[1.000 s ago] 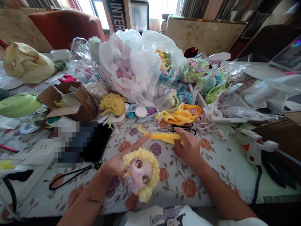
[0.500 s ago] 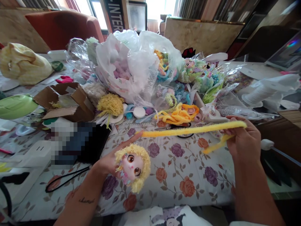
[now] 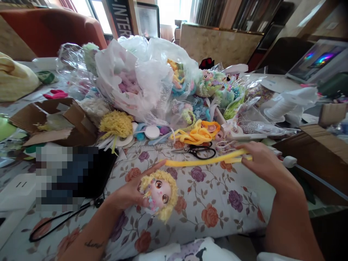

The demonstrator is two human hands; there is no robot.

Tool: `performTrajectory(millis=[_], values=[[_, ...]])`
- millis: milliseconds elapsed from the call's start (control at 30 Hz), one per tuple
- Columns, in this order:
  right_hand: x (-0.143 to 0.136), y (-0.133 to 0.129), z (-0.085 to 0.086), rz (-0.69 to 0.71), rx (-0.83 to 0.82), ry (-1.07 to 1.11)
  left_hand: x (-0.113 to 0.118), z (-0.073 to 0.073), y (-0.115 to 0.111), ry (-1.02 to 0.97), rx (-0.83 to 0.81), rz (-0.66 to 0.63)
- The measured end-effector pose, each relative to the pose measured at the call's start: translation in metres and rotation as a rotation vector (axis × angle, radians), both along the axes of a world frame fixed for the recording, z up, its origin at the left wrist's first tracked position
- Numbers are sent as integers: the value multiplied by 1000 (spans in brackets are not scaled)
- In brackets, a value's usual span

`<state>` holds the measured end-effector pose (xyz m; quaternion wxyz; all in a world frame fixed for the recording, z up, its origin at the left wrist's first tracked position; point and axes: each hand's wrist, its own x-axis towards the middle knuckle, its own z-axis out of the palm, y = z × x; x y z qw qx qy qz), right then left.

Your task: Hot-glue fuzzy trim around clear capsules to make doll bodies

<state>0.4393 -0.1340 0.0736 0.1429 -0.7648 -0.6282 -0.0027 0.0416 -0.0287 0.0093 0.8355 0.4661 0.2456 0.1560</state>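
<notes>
A doll head [image 3: 160, 194] with curly yellow hair and big brown eyes rests in my left hand [image 3: 133, 188], whose fingers wrap behind it. One end of a fuzzy yellow strip [image 3: 201, 161] lies at my left fingertips. The strip runs across to my right hand [image 3: 254, 156], pinched between its fingers, with a shorter part doubled back beneath. Black-handled scissors [image 3: 202, 151] lie on the flowered tablecloth [image 3: 201, 195] just behind the strip.
Behind are plastic bags [image 3: 152, 72] of plush pieces, orange-yellow strips [image 3: 198, 133] and a yellow pompom [image 3: 116, 124]. An open cardboard box [image 3: 54, 123] and a dark phone-like object [image 3: 100, 174] are on the left. A white spool [image 3: 280, 107] stands at right.
My right hand has moved left, nearer my left hand, and the strip's span is shorter. The doll head stays in my left hand. The camera view has shifted to the right.
</notes>
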Motion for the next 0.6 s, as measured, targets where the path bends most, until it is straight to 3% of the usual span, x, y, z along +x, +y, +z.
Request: performTrajectory(millis=[100,200,400,600], values=[[-3,-5,-10,106,-163,-70,-1,-2,1,11,31,-64],[-30,4,-16,134,-116,-6,-2,-2,2,19,48,-76],[-88,37,-43,344,-46,132,-3,0,-1,46,5,3],[-89,44,-61,400,-80,100,0,3,-4,-18,-97,81]])
